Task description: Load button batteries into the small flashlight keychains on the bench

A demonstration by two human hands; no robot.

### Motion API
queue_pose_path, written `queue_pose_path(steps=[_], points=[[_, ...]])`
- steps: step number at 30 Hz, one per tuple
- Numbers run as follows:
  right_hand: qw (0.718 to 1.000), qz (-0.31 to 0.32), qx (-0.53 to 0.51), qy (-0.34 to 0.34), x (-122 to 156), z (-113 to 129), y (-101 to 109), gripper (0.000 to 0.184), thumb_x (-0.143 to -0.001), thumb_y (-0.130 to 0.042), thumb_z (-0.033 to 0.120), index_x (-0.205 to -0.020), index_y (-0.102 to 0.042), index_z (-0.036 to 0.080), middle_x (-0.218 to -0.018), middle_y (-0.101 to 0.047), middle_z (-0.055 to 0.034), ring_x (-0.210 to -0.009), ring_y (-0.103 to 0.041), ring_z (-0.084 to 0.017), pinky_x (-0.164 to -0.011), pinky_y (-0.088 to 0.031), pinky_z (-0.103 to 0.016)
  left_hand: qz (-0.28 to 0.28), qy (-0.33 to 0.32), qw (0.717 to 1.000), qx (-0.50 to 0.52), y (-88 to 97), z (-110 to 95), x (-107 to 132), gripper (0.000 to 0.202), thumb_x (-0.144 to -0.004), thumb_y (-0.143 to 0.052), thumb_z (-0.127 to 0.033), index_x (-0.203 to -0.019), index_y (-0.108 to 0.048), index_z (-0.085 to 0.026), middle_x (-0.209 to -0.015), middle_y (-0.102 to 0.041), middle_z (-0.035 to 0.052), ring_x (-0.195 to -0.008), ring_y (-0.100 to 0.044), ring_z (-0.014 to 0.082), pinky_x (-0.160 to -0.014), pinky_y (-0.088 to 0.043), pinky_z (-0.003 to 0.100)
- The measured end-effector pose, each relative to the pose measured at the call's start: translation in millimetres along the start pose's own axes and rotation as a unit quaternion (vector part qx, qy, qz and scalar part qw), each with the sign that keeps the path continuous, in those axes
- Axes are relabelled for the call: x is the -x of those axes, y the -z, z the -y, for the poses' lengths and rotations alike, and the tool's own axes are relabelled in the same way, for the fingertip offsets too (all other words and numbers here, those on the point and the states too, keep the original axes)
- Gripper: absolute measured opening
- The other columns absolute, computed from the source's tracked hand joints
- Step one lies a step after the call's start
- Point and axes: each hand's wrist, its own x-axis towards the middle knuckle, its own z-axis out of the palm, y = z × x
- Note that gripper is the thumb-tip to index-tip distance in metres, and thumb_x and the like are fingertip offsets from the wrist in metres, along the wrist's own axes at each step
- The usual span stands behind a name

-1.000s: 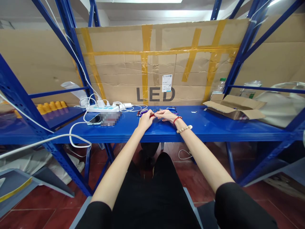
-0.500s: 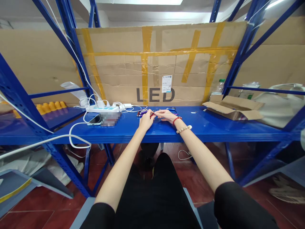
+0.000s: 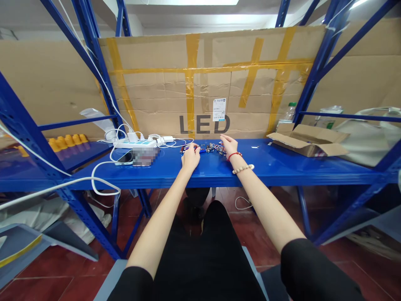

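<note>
Both hands have moved apart since the last look, when their fingers met over the blue table [image 3: 269,167]. Now a thin blue stick [image 3: 203,151] and some small shiny bits [image 3: 215,148] show between them. The stick looks light, stiff and smooth, so it may roll or slip — its middle seems the best place to pinch. The bits look tiny and easy to scatter. The stick lies just right of the left hand [image 3: 191,158], whose fingers are bent — I can't tell if they grip it. The right hand [image 3: 229,146] curls beside the bits; its hold is unclear too.
</note>
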Motion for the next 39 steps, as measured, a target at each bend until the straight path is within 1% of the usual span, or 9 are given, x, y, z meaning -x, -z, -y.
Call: queue_pose_path(steps=[3, 6, 10, 13, 16, 20, 27, 33, 39], points=[[0.997, -0.040, 0.069, 0.021, -3.2, -5.4, 3.7, 0.038, -0.079, -0.046, 0.027, -0.112, -0.059, 0.012, -0.100, -0.063, -0.0088, -0.079, -0.060, -0.014, -0.065, -0.049, -0.025, -0.002, 0.013, 1.000, 0.003, 0.7, -0.1, -0.1, 0.021, -0.089, -0.033, -0.034, -0.100, -0.049, -0.025, -0.094, -0.065, 0.0023, -0.094, -0.058, 0.0198, -0.079, -0.042, 0.032], [0.985, -0.041, 0.159, 0.047, -1.1, -7.5, 5.9, 0.034, -0.074, -0.051, 0.021, -0.105, -0.063, 0.016, -0.098, -0.064, -0.0069, -0.091, -0.058, -0.018, -0.079, -0.046, -0.032, 0.002, 0.020, 1.000, 0.006, 1.0, -0.3, -0.5, 0.023, -0.090, -0.032, -0.034, -0.100, -0.050, -0.025, -0.095, -0.064, 0.0031, -0.093, -0.058, 0.0196, -0.080, -0.042, 0.032], [0.956, 0.025, 0.278, 0.092, 2.3, -8.1, 0.3, 0.033, -0.070, -0.055, 0.017, -0.101, -0.064, 0.020, -0.103, -0.063, -0.0044, -0.100, -0.055, -0.021, -0.089, -0.040, -0.037, 0.009, 0.022, 1.000, 0.011, 0.7, -1.0, -0.7, 0.024, -0.090, -0.031, -0.035, -0.100, -0.050, -0.024, -0.093, -0.065, 0.0033, -0.091, -0.058, 0.0196, -0.081, -0.042, 0.033], [0.926, 0.083, 0.352, 0.112, 0.8, -10.5, -8.2, 0.036, -0.070, -0.059, 0.020, -0.105, -0.062, 0.019, -0.113, -0.059, -0.0070, -0.109, -0.049, -0.025, -0.094, -0.033, -0.045, 0.013, 0.023, 1.000, 0.013, 0.4, -1.4, -0.5, 0.024, -0.089, -0.032, -0.036, -0.098, -0.051, -0.025, -0.093, -0.065, 0.0030, -0.090, -0.059, 0.0194, -0.080, -0.043, 0.033], [0.897, 0.133, 0.403, 0.123, -2.9, -13.4, -13.9, 0.035, -0.075, -0.058, 0.027, -0.109, -0.060, 0.017, -0.114, -0.058, -0.0089, -0.110, -0.049, -0.026, -0.093, -0.032, -0.048, 0.004, 0.033, 0.999, 0.014, 0.6, -0.8, -0.8, 0.024, -0.089, -0.032, -0.036, -0.099, -0.050, -0.025, -0.098, -0.064, 0.0035, -0.095, -0.058, 0.0204, -0.080, -0.043, 0.033], [0.867, 0.172, 0.435, 0.172, -1.8, -10.7, -15.6, 0.034, -0.085, -0.046, 0.032, -0.115, -0.056, 0.020, -0.119, -0.056, -0.0067, -0.112, -0.048, -0.022, -0.093, -0.033, -0.042, -0.015, 0.052, 0.998, 0.018, 0.5, 1.2, -2.1, 0.025, -0.090, -0.030, -0.037, -0.103, -0.048, -0.024, -0.106, -0.061, 0.0056, -0.099, -0.056, 0.0221, -0.079, -0.043, 0.034], [0.806, 0.233, 0.466, 0.281, 15.3, 0.6, -37.2, 0.042, -0.085, -0.046, 0.042, -0.121, -0.052, 0.022, -0.127, -0.049, -0.0060, -0.116, -0.041, -0.024, -0.097, -0.025, -0.039, -0.012, 0.028, 0.999, 0.022, -3.9, 4.5, -3.6, 0.022, -0.084, -0.042, -0.023, -0.106, -0.046, -0.024, -0.106, -0.061, 0.0046, -0.102, -0.056, 0.0199, -0.082, -0.043, 0.030], [0.794, 0.216, 0.510, 0.249, 8.6, -7.4, -42.1, 0.034, -0.090, -0.039, 0.036, -0.106, -0.061, 0.017, -0.110, -0.058, -0.0105, -0.105, -0.047, -0.025, -0.089, -0.030, -0.042, -0.009, 0.013, 1.000, 0.017, -5.8, 7.0, -6.7, 0.022, -0.084, -0.040, -0.018, -0.104, -0.049, -0.020, -0.105, -0.062, 0.0067, -0.102, -0.056, 0.0181, -0.085, -0.043, 0.029], [0.786, 0.200, 0.522, 0.263, 10.2, -3.0, -34.3, 0.026, -0.088, -0.046, 0.035, -0.099, -0.066, 0.023, -0.104, -0.060, -0.0078, -0.100, -0.046, -0.024, -0.085, -0.027, -0.040, 0.004, 0.010, 1.000, 0.017, -7.2, 7.0, -8.4, 0.017, -0.083, -0.042, -0.018, -0.095, -0.054, -0.020, -0.100, -0.063, 0.0062, -0.099, -0.057, 0.0182, -0.085, -0.043, 0.029]])
